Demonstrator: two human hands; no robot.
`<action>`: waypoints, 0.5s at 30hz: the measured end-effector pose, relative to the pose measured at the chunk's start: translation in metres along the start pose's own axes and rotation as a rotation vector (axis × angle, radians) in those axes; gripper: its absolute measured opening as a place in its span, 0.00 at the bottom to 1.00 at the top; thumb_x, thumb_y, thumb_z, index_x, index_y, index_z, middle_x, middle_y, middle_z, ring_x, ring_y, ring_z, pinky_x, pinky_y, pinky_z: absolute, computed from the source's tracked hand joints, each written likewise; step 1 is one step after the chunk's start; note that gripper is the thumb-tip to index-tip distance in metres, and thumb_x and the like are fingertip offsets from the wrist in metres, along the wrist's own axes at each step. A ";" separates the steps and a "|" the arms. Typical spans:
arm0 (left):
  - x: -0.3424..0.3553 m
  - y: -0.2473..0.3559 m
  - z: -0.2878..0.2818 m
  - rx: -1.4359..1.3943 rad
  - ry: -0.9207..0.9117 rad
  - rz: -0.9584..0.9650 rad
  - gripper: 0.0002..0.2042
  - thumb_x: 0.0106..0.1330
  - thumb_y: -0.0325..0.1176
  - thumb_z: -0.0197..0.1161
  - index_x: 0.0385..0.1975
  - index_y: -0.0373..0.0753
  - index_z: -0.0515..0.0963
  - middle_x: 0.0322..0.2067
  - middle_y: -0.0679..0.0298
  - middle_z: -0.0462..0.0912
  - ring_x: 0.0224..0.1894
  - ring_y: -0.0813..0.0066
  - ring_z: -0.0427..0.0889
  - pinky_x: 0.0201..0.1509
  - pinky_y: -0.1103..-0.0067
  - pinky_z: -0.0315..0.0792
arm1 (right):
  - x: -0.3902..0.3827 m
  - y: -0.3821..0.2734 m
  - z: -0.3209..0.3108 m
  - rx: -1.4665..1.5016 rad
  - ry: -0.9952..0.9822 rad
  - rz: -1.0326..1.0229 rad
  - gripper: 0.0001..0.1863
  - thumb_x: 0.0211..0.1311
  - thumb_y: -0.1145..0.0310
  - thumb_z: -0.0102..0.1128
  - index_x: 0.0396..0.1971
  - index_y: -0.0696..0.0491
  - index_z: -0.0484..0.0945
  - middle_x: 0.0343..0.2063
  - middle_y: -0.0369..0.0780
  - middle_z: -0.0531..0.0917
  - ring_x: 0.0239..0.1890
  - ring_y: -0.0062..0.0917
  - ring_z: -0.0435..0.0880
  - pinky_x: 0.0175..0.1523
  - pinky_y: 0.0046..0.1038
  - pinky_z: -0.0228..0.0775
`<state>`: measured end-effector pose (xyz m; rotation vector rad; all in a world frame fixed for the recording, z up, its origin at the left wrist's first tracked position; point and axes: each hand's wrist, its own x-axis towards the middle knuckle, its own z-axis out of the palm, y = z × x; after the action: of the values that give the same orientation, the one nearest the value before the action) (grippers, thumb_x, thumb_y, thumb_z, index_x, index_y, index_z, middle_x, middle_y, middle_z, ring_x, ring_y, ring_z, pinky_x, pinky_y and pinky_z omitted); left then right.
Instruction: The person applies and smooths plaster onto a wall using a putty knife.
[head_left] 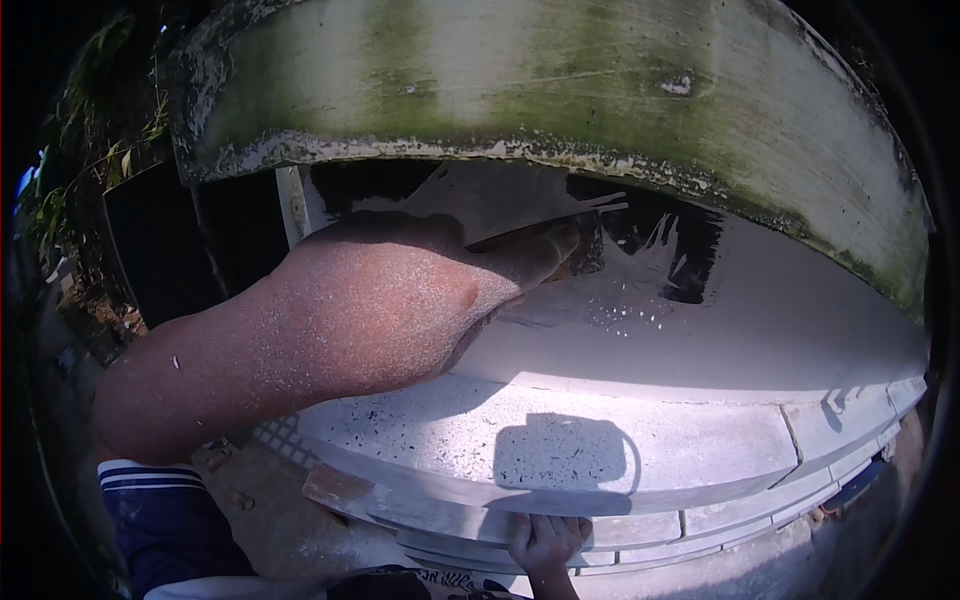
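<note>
From the left my left arm reaches across, dusted with white powder. My left hand (450, 275) is closed, its thumb stretched along a flat tool that looks like a scraper (590, 250) with a dark, rusty blade. Its handle is hidden in the hand. The blade lies against a pale wall (760, 310) with dark bare patches (690, 255) and streaky edges. Low in the middle, my right hand (548, 542) curls its fingers over the edge of a white stepped ledge (690, 440).
Above the wall juts a curved, mossy concrete overhang (520, 80), close over my left hand. Dark specks and white flakes are scattered on the ledge. A brick-coloured block (338, 486) sits by its left end. Plants (100, 130) stand at far left.
</note>
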<state>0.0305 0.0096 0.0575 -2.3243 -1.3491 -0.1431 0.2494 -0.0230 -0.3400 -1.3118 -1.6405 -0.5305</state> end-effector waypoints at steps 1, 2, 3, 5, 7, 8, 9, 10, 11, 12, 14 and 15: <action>-0.003 -0.001 0.004 0.008 0.115 0.039 0.29 0.73 0.42 0.65 0.74 0.55 0.69 0.31 0.56 0.83 0.29 0.61 0.88 0.32 0.68 0.84 | -0.001 0.000 0.000 -0.006 0.003 0.002 0.10 0.58 0.61 0.64 0.33 0.47 0.90 0.32 0.35 0.89 0.38 0.31 0.85 0.50 0.39 0.63; -0.006 -0.005 0.007 0.015 0.229 0.077 0.29 0.73 0.42 0.65 0.74 0.55 0.69 0.31 0.56 0.83 0.28 0.61 0.88 0.32 0.68 0.84 | 0.001 0.000 0.001 -0.007 0.005 0.009 0.10 0.58 0.61 0.64 0.33 0.47 0.90 0.32 0.35 0.89 0.38 0.31 0.85 0.50 0.39 0.63; -0.013 -0.015 0.016 -0.080 0.218 0.084 0.29 0.72 0.40 0.66 0.73 0.55 0.70 0.32 0.55 0.84 0.27 0.60 0.87 0.32 0.67 0.84 | 0.000 -0.003 -0.004 -0.019 -0.030 0.033 0.10 0.58 0.62 0.64 0.33 0.49 0.90 0.32 0.37 0.90 0.40 0.33 0.86 0.50 0.40 0.63; -0.024 -0.027 0.021 -0.031 0.177 0.084 0.29 0.72 0.39 0.67 0.73 0.55 0.71 0.32 0.55 0.85 0.26 0.60 0.88 0.32 0.67 0.84 | 0.003 -0.004 -0.006 -0.043 -0.049 0.065 0.11 0.57 0.62 0.64 0.32 0.51 0.90 0.33 0.39 0.91 0.42 0.35 0.87 0.51 0.41 0.63; -0.029 -0.025 0.014 0.018 0.026 0.001 0.29 0.73 0.38 0.64 0.74 0.55 0.68 0.36 0.54 0.87 0.29 0.58 0.89 0.34 0.68 0.85 | 0.006 -0.005 -0.007 0.005 -0.045 0.032 0.10 0.57 0.63 0.65 0.32 0.52 0.90 0.32 0.39 0.91 0.41 0.36 0.87 0.51 0.40 0.63; -0.021 -0.022 0.016 0.016 0.030 -0.002 0.29 0.73 0.38 0.64 0.74 0.55 0.68 0.36 0.54 0.87 0.29 0.58 0.89 0.34 0.68 0.85 | 0.007 -0.005 -0.005 0.004 -0.045 0.027 0.10 0.57 0.63 0.65 0.32 0.52 0.90 0.32 0.39 0.91 0.41 0.36 0.87 0.51 0.40 0.63; -0.014 -0.016 0.015 0.000 0.030 0.011 0.30 0.74 0.40 0.63 0.75 0.56 0.66 0.38 0.54 0.87 0.31 0.58 0.90 0.35 0.68 0.86 | 0.007 -0.007 -0.001 0.018 -0.040 0.015 0.09 0.57 0.63 0.65 0.31 0.52 0.90 0.31 0.39 0.90 0.40 0.36 0.87 0.51 0.40 0.63; 0.001 -0.006 0.011 -0.020 0.031 0.042 0.30 0.75 0.41 0.61 0.77 0.58 0.63 0.41 0.54 0.87 0.33 0.57 0.90 0.35 0.68 0.86 | 0.006 -0.005 0.000 0.019 -0.033 0.016 0.09 0.57 0.63 0.66 0.30 0.52 0.89 0.30 0.38 0.90 0.40 0.36 0.87 0.51 0.40 0.63; 0.013 0.005 -0.003 0.003 -0.060 0.043 0.31 0.77 0.44 0.58 0.78 0.61 0.60 0.45 0.53 0.86 0.35 0.56 0.90 0.37 0.67 0.86 | 0.003 -0.001 0.000 0.027 -0.042 0.002 0.09 0.57 0.63 0.66 0.30 0.52 0.89 0.30 0.38 0.90 0.40 0.36 0.87 0.51 0.40 0.63; 0.012 0.002 0.000 0.002 -0.058 0.051 0.31 0.77 0.44 0.58 0.78 0.61 0.60 0.45 0.53 0.86 0.35 0.56 0.90 0.37 0.67 0.86 | 0.000 -0.001 -0.001 0.028 -0.041 0.019 0.10 0.56 0.63 0.65 0.32 0.51 0.90 0.31 0.37 0.90 0.38 0.34 0.86 0.51 0.40 0.63; 0.006 -0.008 0.012 0.052 0.053 0.086 0.29 0.77 0.43 0.58 0.78 0.61 0.61 0.44 0.53 0.86 0.33 0.57 0.90 0.35 0.67 0.86 | -0.003 0.001 -0.001 0.027 -0.037 0.041 0.11 0.56 0.62 0.65 0.34 0.50 0.91 0.33 0.37 0.90 0.36 0.33 0.85 0.51 0.40 0.64; -0.008 -0.010 0.005 -0.061 -0.001 0.009 0.29 0.77 0.43 0.58 0.77 0.60 0.63 0.43 0.51 0.86 0.30 0.58 0.89 0.33 0.65 0.85 | 0.001 -0.004 -0.003 0.011 -0.035 0.041 0.09 0.57 0.63 0.65 0.30 0.51 0.90 0.30 0.36 0.90 0.36 0.33 0.85 0.51 0.40 0.63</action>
<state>0.0169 0.0100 0.0539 -2.3804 -1.3520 -0.1829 0.2471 -0.0264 -0.3369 -1.3509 -1.6394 -0.4751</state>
